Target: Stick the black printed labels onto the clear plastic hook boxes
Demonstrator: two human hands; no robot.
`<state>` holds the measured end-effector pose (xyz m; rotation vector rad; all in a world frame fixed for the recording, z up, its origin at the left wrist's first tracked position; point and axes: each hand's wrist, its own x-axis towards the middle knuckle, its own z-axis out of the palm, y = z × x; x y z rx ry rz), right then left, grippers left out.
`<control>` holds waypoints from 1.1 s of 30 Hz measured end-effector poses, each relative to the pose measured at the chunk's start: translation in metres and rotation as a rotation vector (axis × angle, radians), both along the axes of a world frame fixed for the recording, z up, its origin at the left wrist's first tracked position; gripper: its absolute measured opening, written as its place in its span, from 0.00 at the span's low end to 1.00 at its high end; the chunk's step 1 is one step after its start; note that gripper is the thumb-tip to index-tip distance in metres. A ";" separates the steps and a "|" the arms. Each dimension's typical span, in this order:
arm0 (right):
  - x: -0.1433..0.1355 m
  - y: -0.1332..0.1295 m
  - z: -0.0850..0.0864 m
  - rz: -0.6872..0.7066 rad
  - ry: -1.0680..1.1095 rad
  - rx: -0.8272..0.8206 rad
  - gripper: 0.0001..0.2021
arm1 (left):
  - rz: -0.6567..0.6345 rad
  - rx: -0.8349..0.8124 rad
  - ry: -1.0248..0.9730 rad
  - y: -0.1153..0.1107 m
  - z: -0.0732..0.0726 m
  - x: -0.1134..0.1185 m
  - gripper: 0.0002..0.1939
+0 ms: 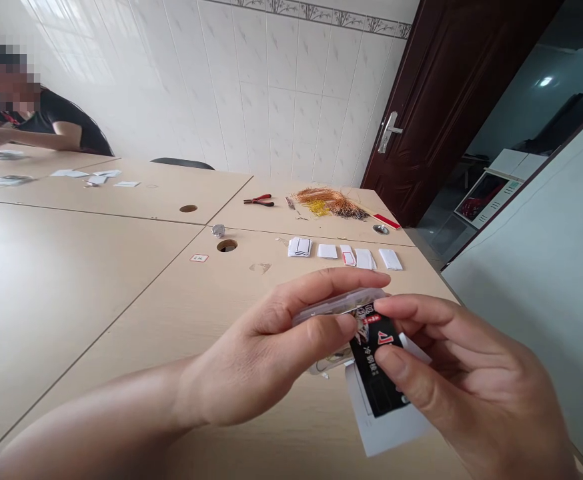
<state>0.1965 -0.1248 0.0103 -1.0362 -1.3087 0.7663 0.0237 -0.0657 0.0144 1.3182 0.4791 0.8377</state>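
Note:
My left hand [281, 340] grips a clear plastic box [329, 307], its fingers along the far edge and its thumb on the near face. Through the clear plastic show small thin items that I cannot make out fully. My right hand [466, 360] pinches a black printed card [379, 380] with white and red lettering between thumb and fingers. Behind the card, a white paper slip [396, 430] hangs down from the same hand. The card's upper left corner overlaps the box, close to my left thumb.
Folded white paper stacks [300, 247] lie in a row beyond my hands. Red-handled pliers [259, 200], a bundle of copper-coloured strands [326, 198] and a tape roll [380, 229] lie farther back. Round holes [227, 246] pierce the table [96, 287]. A person [56, 123] sits far left.

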 end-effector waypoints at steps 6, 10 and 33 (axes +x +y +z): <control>0.002 0.001 0.000 0.024 0.000 -0.017 0.11 | -0.025 -0.022 -0.015 -0.002 0.002 -0.001 0.12; 0.005 0.002 0.001 0.037 -0.011 0.007 0.13 | 0.004 0.014 0.001 -0.001 0.002 0.000 0.12; 0.006 -0.001 0.001 0.023 -0.089 0.049 0.15 | -0.021 0.041 -0.061 -0.007 0.008 -0.002 0.13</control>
